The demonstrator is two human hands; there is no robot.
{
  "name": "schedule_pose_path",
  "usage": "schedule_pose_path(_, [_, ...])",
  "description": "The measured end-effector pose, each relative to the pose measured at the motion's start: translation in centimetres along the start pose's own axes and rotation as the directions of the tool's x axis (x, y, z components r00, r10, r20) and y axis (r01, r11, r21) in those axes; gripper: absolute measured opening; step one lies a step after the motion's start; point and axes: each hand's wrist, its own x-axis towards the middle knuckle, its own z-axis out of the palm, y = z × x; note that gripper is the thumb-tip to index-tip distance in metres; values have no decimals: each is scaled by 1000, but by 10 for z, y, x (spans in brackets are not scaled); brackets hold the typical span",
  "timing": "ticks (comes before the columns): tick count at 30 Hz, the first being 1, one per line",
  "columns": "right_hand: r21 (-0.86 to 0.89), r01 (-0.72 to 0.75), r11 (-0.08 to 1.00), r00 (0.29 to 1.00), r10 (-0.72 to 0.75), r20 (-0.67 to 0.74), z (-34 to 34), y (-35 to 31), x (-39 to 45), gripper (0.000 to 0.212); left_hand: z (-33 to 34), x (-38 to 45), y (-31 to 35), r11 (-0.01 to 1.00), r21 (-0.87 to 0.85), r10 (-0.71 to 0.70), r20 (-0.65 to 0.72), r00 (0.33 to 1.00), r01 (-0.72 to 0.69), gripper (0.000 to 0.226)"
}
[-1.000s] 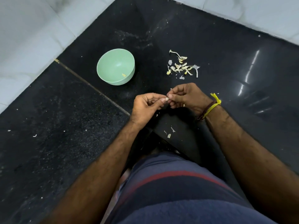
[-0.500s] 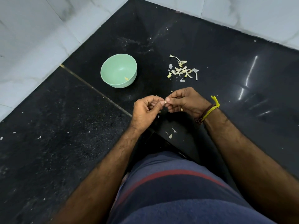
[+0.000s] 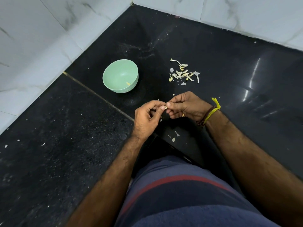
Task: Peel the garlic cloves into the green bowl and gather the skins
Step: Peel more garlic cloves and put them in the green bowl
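From the head camera we look down on a black stone bench (image 3: 49,161) that meets a white marbled tile wall (image 3: 32,38) at the far side. We take the green bowl (image 3: 120,76) as our landmark. It stands upright on the bench, and inside it, low against its near right wall, lies one small yellowish peeled clove (image 3: 128,83).

To the right of the bowl, well apart from it, lies a loose heap of garlic skins (image 3: 183,73), pale and yellowish, with a long curled stem piece at its far end. The heap lies on the bench, and a few stray flakes sit just beside it.

Nearer to us than the bowl, and to its right, we hold both hands together above the bench. Our left hand (image 3: 150,117) has its fingers curled, with thumb and forefinger pinching a small garlic clove (image 3: 166,108). Our right hand (image 3: 185,105) meets it from the other side, its thumb and forefinger also pinching the same clove, so that the fingertips of the two hands touch. Only a small tan tip of the clove shows between them; how much skin it bears we cannot tell.

On our right wrist sit a yellow thread (image 3: 213,108) and a brown cord bracelet (image 3: 204,117).

Nearer still than the hands, a few small skin flakes (image 3: 173,138) lie on the bench. Our dark blue shorts with a red stripe (image 3: 180,194) fill the bottom of the view.
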Motion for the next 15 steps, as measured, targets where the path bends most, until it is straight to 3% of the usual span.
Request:
schedule_pose_path(6, [83, 37, 996, 999, -34, -32, 6, 1, 0, 6, 1, -1, -2, 999, -28, -36, -10, 999, 36, 11])
schedule_pose_path(15, [132, 16, 991, 1000, -18, 15, 11, -4, 0, 12, 9, -3, 2, 953, -242, -177, 42, 983, 182, 14])
